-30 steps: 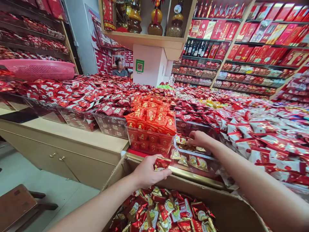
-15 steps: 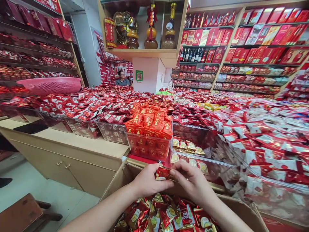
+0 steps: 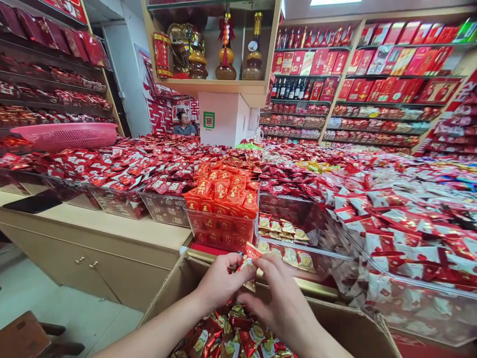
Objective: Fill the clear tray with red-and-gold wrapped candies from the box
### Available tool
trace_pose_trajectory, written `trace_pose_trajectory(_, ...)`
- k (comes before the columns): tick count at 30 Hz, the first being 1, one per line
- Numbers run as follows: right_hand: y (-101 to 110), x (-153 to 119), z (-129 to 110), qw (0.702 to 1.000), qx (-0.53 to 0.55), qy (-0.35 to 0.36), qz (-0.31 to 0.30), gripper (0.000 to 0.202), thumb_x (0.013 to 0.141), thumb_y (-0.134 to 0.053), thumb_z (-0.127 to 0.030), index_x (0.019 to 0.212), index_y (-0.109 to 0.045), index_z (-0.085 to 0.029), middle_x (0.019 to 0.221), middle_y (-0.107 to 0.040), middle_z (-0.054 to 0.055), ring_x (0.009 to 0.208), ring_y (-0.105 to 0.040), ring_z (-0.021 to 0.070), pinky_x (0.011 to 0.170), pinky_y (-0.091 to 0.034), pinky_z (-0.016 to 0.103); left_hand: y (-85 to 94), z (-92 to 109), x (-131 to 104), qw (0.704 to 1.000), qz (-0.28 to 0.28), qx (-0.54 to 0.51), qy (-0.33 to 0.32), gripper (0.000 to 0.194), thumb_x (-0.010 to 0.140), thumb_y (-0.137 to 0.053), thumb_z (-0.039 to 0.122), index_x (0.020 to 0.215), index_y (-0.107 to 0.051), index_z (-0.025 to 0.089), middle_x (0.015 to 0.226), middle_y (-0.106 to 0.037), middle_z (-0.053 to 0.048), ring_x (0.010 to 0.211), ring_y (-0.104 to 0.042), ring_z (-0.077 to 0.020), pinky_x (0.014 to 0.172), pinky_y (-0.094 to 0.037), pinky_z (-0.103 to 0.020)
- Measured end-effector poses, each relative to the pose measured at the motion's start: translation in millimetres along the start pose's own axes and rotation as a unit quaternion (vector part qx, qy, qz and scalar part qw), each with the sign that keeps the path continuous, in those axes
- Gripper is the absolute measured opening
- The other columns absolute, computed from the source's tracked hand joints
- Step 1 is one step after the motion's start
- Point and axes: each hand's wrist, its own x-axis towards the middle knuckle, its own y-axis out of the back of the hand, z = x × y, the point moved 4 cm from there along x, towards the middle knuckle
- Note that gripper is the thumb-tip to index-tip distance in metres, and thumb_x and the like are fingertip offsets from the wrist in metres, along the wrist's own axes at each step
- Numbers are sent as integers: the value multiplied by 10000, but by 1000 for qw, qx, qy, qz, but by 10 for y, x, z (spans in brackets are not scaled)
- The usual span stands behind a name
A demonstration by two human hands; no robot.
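Note:
Above the open cardboard box (image 3: 335, 318), my left hand (image 3: 218, 278) is closed around small red and gold candy packets (image 3: 250, 254), one standing upright. My right hand (image 3: 285, 298) is beside it, fingertips touching the packets and thumb held apart, lower down. Loose red and gold wrapped candies (image 3: 223, 335) fill the box below. Just past my hands is a clear bin of red candies (image 3: 221, 199) printed in gold. To its right, a clear bin (image 3: 324, 256) holds cream and gold candies (image 3: 279, 226), standing in neat rows and low in the bin.
Clear bins heaped with red and white candies (image 3: 395, 223) spread to the right and back. On the left are a pink basket (image 3: 67, 138), a black flat object (image 3: 32, 201), a cabinet (image 3: 108, 253) and a wooden stool (image 3: 24, 335). A person (image 3: 184, 124) is at the back.
A packet has turned upright between my hands. My right thumb has come away from the packets and dropped lower. The view has shifted slightly to the right.

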Motion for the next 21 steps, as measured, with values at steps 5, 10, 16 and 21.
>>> trace_pose_trajectory(5, -47, -8, -95, 990, -131, 43, -25, 332, 768, -409, -111, 1097, -416, -148, 970, -526, 119, 880, -497, 207, 701, -459, 352, -24, -29, -19, 998, -61, -6, 11, 299, 681, -551, 422, 710, -526, 126, 576, -509, 29, 501, -476, -87, 464, -377, -184)
trace_pose_trajectory(10, 419, 151, -129, 976, -181, 84, 82, 160, 768, -427, -123, 897, -509, -168, 842, -589, 61, 784, -542, 151, 705, -446, 271, 0, -59, -49, 996, -90, 20, 9, 364, 740, -443, 473, 735, -526, 118, 680, -572, -30, 522, -535, -97, 448, -380, -178)
trace_pose_trajectory(16, 919, 755, 584, 903, -414, -114, -5, 118, 735, -451, -197, 747, -557, -146, 667, -610, 63, 626, -569, 178, 546, -406, 255, 2, -137, -7, 996, -76, 45, 24, 321, 712, -489, 450, 699, -517, 131, 643, -582, -23, 462, -517, -79, 421, -370, -170)
trace_pose_trajectory(21, 610, 966, 1377, 825, -457, -187, -275, 238, 712, -404, -51, 810, -617, -91, 866, -633, 143, 814, -590, 198, 648, -412, 229, 8, -159, 29, 996, -77, 28, 33, 293, 692, -515, 433, 696, -513, 140, 638, -585, -15, 438, -512, -72, 415, -379, -170)
